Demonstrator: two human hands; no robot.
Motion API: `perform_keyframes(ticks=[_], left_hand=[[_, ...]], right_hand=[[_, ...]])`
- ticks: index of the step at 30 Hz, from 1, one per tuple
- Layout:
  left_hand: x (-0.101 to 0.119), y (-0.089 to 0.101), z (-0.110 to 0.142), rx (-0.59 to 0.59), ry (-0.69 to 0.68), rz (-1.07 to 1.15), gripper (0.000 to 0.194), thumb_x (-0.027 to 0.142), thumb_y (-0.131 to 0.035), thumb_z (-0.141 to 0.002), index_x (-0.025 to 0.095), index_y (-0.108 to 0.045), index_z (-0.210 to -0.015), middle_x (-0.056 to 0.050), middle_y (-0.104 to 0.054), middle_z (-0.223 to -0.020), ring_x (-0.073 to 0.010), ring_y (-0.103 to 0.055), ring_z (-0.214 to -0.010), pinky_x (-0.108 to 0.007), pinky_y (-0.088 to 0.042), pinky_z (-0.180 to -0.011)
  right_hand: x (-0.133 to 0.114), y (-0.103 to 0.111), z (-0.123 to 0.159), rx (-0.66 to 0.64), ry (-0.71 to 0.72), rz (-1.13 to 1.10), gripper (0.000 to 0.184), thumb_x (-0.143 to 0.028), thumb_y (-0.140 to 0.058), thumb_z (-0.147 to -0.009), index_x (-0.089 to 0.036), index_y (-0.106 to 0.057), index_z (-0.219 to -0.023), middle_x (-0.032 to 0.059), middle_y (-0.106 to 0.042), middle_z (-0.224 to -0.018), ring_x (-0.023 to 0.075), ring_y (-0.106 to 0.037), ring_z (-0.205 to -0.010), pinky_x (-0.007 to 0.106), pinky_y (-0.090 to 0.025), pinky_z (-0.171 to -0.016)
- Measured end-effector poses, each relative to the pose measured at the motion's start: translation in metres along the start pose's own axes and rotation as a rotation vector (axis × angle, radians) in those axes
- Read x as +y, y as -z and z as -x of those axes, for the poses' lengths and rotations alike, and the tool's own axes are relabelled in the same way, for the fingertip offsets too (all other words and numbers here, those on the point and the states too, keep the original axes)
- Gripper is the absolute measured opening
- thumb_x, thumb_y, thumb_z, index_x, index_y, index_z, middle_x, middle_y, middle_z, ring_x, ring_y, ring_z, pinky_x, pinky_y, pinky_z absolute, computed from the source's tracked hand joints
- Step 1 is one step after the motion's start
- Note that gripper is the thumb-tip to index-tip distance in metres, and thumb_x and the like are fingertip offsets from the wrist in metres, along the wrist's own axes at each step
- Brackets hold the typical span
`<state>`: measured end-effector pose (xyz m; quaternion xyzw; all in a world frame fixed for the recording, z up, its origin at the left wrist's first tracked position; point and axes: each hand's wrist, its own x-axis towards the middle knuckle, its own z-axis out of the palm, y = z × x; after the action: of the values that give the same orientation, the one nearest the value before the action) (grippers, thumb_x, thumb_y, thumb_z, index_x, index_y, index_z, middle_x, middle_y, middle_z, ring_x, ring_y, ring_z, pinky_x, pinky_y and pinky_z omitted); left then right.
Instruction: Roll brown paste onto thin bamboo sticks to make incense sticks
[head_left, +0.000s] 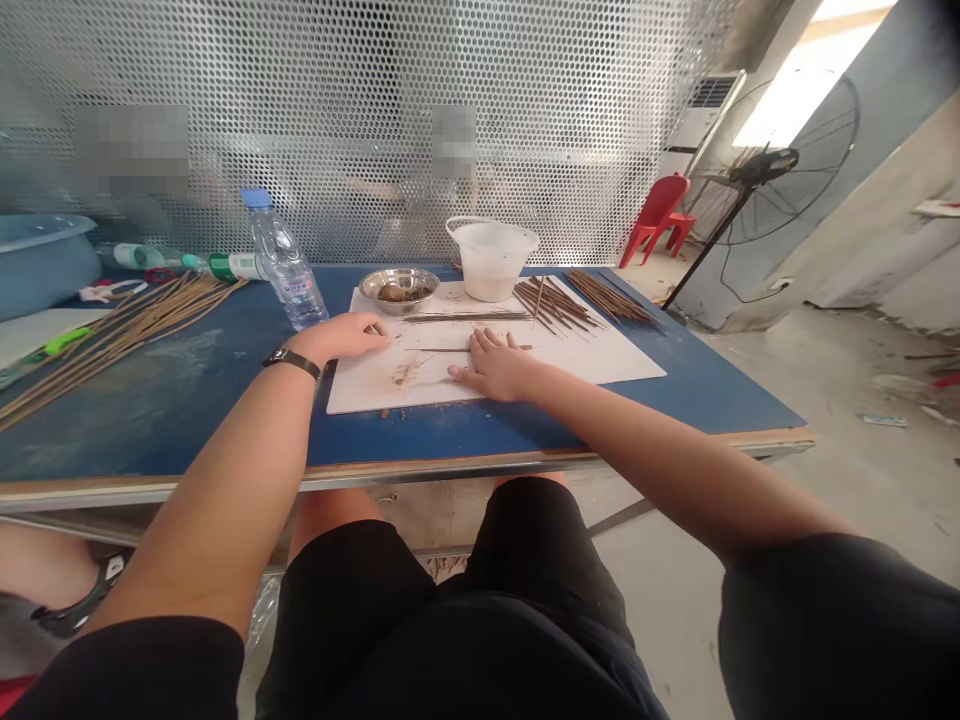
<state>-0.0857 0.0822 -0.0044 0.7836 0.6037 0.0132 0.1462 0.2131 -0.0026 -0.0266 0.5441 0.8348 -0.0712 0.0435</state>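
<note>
- Sticks (555,305), thin and brown, lie in loose bundles on the far right of the white board (592,365), which sits on the blue desk (525,440).
- More sticks (127,330) lie in a long bundle on the desk, well left of the board.
- A steel bowl (397,285) of brown material and a white tub (491,260) stand at the board's far edge; a water bottle (285,260) stands just off its far left corner.
- Long stick (465,317) lies across the board's middle, running left to right, with a short stick (442,350) just nearer and parallel to it.
- The right hand (495,365) is nearer the short stick and lies flat over its right part, with the stick's ends showing on either side.
- Its right fingers (491,345) are extended and slightly spread, pressing down on the stick, not curled around it.
- The left hand (341,335) rests flat at the board's left part, just left of both sticks; its left fingers (371,335) are open and hold nothing.
</note>
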Motion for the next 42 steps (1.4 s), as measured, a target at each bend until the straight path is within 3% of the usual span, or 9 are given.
perform_keyframes(ticks=[5,8,11,17,20,28,31,34,42], left_hand=[[0.004,0.002,0.002,0.005,0.015,-0.009,0.063,0.069,-0.061,-0.081,0.025,-0.074,-0.124,-0.011,-0.076,-0.135,-0.0340,-0.072,-0.114,-0.035,-0.054,-0.086],[0.006,0.003,0.003,-0.001,0.019,-0.017,0.059,0.065,-0.060,-0.083,0.024,-0.074,-0.124,-0.012,-0.075,-0.136,-0.0332,-0.071,-0.116,-0.034,-0.053,-0.085],[0.006,0.004,0.004,-0.016,0.027,-0.025,0.059,0.067,-0.059,-0.085,0.025,-0.073,-0.125,-0.012,-0.074,-0.138,-0.0338,-0.070,-0.115,-0.035,-0.053,-0.081],[0.000,0.001,0.002,-0.004,0.036,-0.016,0.066,0.076,-0.060,-0.081,0.028,-0.075,-0.124,-0.012,-0.072,-0.142,-0.0352,-0.072,-0.113,-0.037,-0.055,-0.083],[0.000,0.001,0.001,-0.006,0.032,-0.020,0.064,0.073,-0.060,-0.082,0.027,-0.074,-0.124,-0.012,-0.072,-0.142,-0.0343,-0.072,-0.113,-0.036,-0.054,-0.082],[0.000,0.002,-0.001,0.010,0.010,-0.016,0.061,0.069,-0.062,-0.080,0.026,-0.075,-0.121,-0.011,-0.077,-0.132,-0.0345,-0.072,-0.112,-0.036,-0.053,-0.084],[-0.002,0.001,-0.003,0.015,0.016,-0.011,0.062,0.070,-0.063,-0.078,0.027,-0.075,-0.121,-0.011,-0.077,-0.132,-0.0352,-0.072,-0.113,-0.036,-0.053,-0.082],[-0.003,0.001,-0.004,0.018,0.008,-0.011,0.062,0.071,-0.061,-0.079,0.027,-0.075,-0.120,-0.011,-0.077,-0.132,-0.0344,-0.072,-0.113,-0.035,-0.053,-0.083],[-0.003,0.000,0.000,0.006,0.028,-0.018,0.069,0.079,-0.060,-0.080,0.028,-0.075,-0.123,-0.012,-0.073,-0.143,-0.0348,-0.072,-0.115,-0.035,-0.055,-0.083]], right_hand=[[-0.013,-0.006,0.053,0.008,0.074,-0.026,0.113,-0.082,-0.006,-0.101,0.002,-0.025,-0.174,0.0276,-0.020,-0.181,0.0426,-0.015,-0.171,0.068,-0.009,-0.136],[-0.019,-0.008,0.067,0.015,0.075,-0.026,0.117,-0.084,-0.005,-0.100,0.005,-0.025,-0.173,0.0289,-0.018,-0.180,0.0434,-0.013,-0.171,0.069,-0.008,-0.136],[-0.016,-0.009,0.055,0.006,0.043,-0.020,0.114,-0.082,-0.006,-0.101,0.005,-0.020,-0.174,0.0277,-0.014,-0.182,0.0430,-0.009,-0.171,0.068,-0.007,-0.136],[0.004,-0.006,-0.003,0.032,-0.019,-0.020,0.106,-0.073,-0.006,-0.106,0.008,-0.015,-0.173,0.0263,-0.006,-0.183,0.0414,-0.005,-0.172,0.072,-0.008,-0.134],[0.008,-0.004,-0.008,0.048,-0.031,-0.033,0.103,-0.071,-0.006,-0.106,0.007,-0.015,-0.173,0.0260,-0.006,-0.183,0.0402,-0.004,-0.172,0.071,-0.008,-0.135],[-0.008,-0.008,0.065,0.006,0.094,-0.022,0.112,-0.080,-0.003,-0.102,0.004,-0.024,-0.173,0.0267,-0.018,-0.181,0.0420,-0.013,-0.171,0.071,-0.002,-0.135],[-0.012,-0.011,0.076,0.022,0.096,-0.049,0.116,-0.084,-0.005,-0.100,0.003,-0.027,-0.173,0.0276,-0.019,-0.180,0.0430,-0.013,-0.171,0.071,-0.004,-0.135],[-0.010,-0.012,0.062,0.027,0.056,-0.035,0.114,-0.081,-0.004,-0.101,0.006,-0.023,-0.173,0.0288,-0.018,-0.181,0.0431,-0.012,-0.171,0.069,-0.006,-0.136],[0.007,0.002,-0.007,0.021,-0.052,-0.056,0.105,-0.074,-0.012,-0.105,0.004,-0.021,-0.174,0.0271,-0.013,-0.183,0.0410,-0.009,-0.172,0.065,-0.010,-0.137]])
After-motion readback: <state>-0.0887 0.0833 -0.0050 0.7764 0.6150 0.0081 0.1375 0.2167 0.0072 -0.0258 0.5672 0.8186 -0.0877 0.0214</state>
